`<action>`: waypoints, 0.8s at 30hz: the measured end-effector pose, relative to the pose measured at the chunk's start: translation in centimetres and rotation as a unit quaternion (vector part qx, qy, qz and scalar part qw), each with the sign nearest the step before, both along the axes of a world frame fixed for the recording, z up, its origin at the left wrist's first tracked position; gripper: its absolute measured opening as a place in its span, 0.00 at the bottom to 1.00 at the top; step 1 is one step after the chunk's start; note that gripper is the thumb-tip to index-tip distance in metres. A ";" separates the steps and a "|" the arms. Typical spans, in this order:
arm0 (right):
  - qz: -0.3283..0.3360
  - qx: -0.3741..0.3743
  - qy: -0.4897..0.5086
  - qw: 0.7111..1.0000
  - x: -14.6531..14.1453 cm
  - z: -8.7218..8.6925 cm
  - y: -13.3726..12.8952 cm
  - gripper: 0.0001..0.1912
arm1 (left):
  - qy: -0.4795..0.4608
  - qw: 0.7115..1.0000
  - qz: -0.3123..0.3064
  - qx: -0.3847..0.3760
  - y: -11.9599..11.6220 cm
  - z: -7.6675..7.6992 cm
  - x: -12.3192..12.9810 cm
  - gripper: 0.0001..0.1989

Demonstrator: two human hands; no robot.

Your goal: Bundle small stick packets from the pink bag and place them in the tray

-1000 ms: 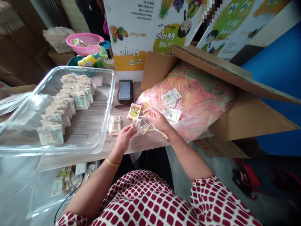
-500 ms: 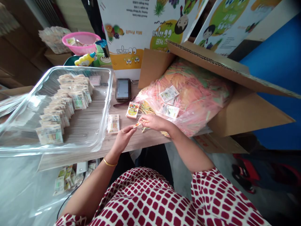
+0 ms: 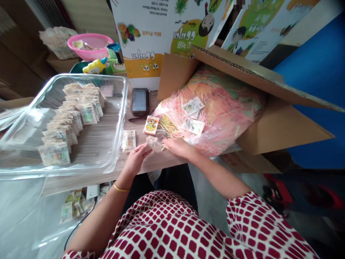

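Observation:
My left hand (image 3: 137, 158) is closed, pinching a small clear plastic packet (image 3: 151, 140) by its edge above the table. To its right, my right hand (image 3: 176, 146) has its fingertips together on a few thin candy sticks (image 3: 163, 146) by the loose pile. More sticks (image 3: 171, 126) spill from a large pink plastic bag (image 3: 215, 108) in an open carton. A printed card packet (image 3: 151, 125) lies just beyond my hands. A filled packet (image 3: 128, 141) rests left of them, near the tray.
A clear plastic tray (image 3: 118, 144) on the left holds rows of filled packets (image 3: 58, 153). A phone (image 3: 140, 101) lies behind the card packet. Two packets (image 3: 193, 106) sit on the bag. Carton flaps (image 3: 283, 126) jut out at right. A pink bowl (image 3: 90, 54) and glue bottle (image 3: 95, 67) stand behind.
My hands were together at one small packet and are now apart. The left hand has drawn left with the packet; the right has come down to the sticks at the table's front.

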State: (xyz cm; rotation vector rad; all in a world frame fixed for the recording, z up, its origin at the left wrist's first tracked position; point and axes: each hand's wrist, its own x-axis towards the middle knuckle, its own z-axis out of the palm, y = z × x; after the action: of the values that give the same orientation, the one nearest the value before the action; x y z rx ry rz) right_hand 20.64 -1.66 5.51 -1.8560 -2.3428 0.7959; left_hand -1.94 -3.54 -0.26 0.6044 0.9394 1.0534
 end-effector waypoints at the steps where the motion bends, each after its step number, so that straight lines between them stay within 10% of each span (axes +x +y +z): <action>1: 0.023 0.003 -0.024 0.999 -0.4 -0.5 -0.4 0.12 | -0.002 1.000 0.002 0.000 0.0 0.0 -0.1 0.13; 18: -0.090 0.027 -0.126 0.988 -1.4 -2.9 3.0 0.17 | 0.001 1.000 -0.008 0.001 -0.3 -0.3 0.0 0.18; 22: -0.194 0.053 0.096 0.975 -0.2 -2.3 3.8 0.10 | -0.003 1.000 -0.014 0.003 -0.4 -0.5 0.0 0.18; 24: -0.250 -0.001 0.308 0.918 0.1 -1.8 3.9 0.18 | -0.004 1.000 -0.021 0.003 -0.5 -0.6 0.2 0.18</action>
State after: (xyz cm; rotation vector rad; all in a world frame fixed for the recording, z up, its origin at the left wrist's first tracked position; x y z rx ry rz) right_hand 20.76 2.25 3.73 -1.7379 -1.4131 1.0921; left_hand -1.75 -4.01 -0.82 0.6224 0.9119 1.0204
